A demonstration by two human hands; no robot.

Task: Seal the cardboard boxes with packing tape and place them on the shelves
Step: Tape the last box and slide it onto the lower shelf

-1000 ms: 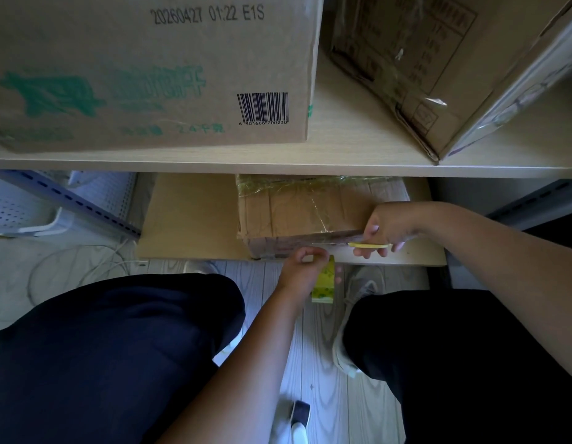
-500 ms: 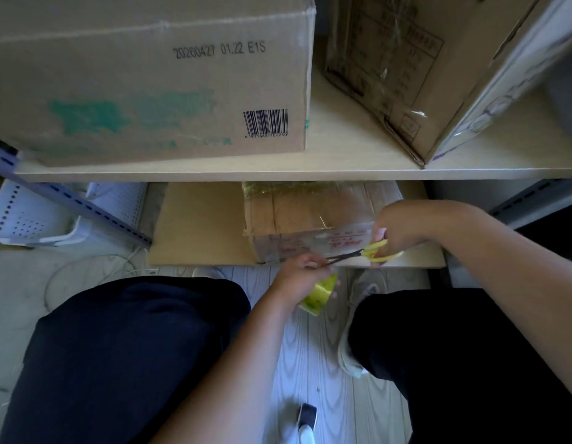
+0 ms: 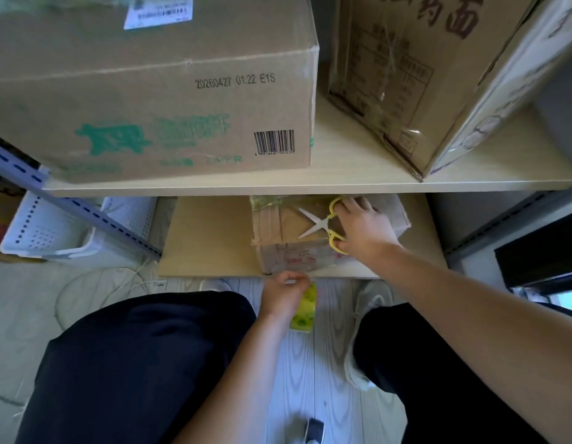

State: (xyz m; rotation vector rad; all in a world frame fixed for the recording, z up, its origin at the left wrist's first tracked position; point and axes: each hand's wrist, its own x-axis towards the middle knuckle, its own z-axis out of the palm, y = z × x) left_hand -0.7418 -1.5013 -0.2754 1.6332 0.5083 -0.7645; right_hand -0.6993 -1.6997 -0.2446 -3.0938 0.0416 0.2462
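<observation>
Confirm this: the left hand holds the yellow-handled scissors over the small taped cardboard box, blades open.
Wrong hand. In the head view the right hand holds the yellow-handled scissors over the small taped cardboard box, blades open; the left hand holds the yellow tape roll.

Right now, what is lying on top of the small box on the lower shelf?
On the small box lie open yellow-handled scissors, with the right hand on their handles. Glossy tape strips cross its top. The upper shelf hides the box's rear part.
</observation>
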